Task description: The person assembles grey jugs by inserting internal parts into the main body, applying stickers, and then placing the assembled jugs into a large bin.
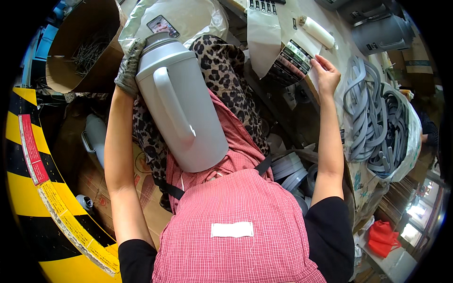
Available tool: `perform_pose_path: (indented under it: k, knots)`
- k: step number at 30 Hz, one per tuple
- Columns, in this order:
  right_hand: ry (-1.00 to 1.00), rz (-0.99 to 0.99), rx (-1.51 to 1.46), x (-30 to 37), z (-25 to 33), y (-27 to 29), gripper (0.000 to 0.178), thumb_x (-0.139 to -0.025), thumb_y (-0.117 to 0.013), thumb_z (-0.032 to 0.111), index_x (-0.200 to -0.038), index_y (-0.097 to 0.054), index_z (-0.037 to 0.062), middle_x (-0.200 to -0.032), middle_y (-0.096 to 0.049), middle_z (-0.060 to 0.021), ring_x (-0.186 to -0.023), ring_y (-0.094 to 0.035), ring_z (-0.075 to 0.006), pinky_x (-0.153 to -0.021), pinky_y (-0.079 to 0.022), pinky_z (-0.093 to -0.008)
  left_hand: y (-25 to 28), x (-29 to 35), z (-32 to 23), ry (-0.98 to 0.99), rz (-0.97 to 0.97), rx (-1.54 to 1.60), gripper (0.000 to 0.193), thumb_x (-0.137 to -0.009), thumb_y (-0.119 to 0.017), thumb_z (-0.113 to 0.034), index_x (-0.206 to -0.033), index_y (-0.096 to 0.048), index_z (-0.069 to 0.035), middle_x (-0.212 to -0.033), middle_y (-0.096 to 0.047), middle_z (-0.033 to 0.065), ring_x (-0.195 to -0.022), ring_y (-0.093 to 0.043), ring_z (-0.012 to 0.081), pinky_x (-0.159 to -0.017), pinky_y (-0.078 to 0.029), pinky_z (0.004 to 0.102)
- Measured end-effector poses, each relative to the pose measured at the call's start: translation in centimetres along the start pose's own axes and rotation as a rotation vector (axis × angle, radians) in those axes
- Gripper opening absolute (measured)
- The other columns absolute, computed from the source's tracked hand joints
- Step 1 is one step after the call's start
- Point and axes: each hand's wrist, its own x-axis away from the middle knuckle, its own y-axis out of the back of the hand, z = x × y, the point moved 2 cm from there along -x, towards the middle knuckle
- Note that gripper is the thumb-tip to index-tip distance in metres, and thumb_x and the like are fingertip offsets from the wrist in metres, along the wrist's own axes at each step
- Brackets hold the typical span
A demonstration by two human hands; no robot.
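A tall grey plastic jug with a long handle lies tilted on my lap, its top pointing away from me. My left hand, in a grey knit glove, grips it near the top rim. My right hand is bare and reaches to the table edge, pinching a sheet of black-and-white stickers. A red checked apron and leopard-print trousers show under the jug.
A cardboard box with dark thin pieces is at upper left. A bag of grey rubber rings sits right. More grey jugs stand at top right. A yellow-black striped barrier curves at left. Another grey jug lies on the floor.
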Motion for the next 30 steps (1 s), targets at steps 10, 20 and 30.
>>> perform_pose_path:
  k: [10,20,30]
  knots:
    - [0.023,-0.002,0.036,0.2,-1.3,0.6,0.016,-0.082,-0.083,0.011,-0.096,-0.081,0.0037,-0.087,-0.077,-0.0030,-0.081,-0.069,-0.0092,-0.078,-0.054,-0.0251,1.2,0.2,1.4,-0.173,-0.169,-0.162,0.046,-0.099,-0.066,-0.037,-0.134,-0.061,-0.007,-0.124,-0.066,0.0049,-0.109,-0.063,0.0141,-0.095,-0.053,0.0303]
    - [-0.086,0.631,-0.339,15.7,15.7,-0.8,0.032,-0.084,-0.073,-0.010,-0.114,-0.067,0.0001,-0.097,-0.070,-0.0063,-0.090,-0.066,-0.0112,-0.082,-0.053,-0.0239,-3.4,19.8,10.4,-0.958,-0.049,-1.052,0.086,-0.092,-0.055,-0.070,-0.148,-0.045,-0.004,-0.152,-0.043,0.0227,-0.144,-0.037,0.0403,-0.120,-0.027,0.0521]
    - [-0.319,1.097,-0.450,23.1,16.6,-11.1,0.019,-0.087,-0.074,-0.003,-0.105,-0.067,-0.0040,-0.093,-0.073,-0.0075,-0.090,-0.072,-0.0123,-0.081,-0.058,-0.0238,-3.7,22.8,12.9,-0.927,0.119,-1.165,0.088,-0.084,-0.071,-0.055,-0.154,-0.040,-0.010,-0.160,-0.035,0.0195,-0.153,-0.022,0.0425,-0.124,-0.010,0.0558]
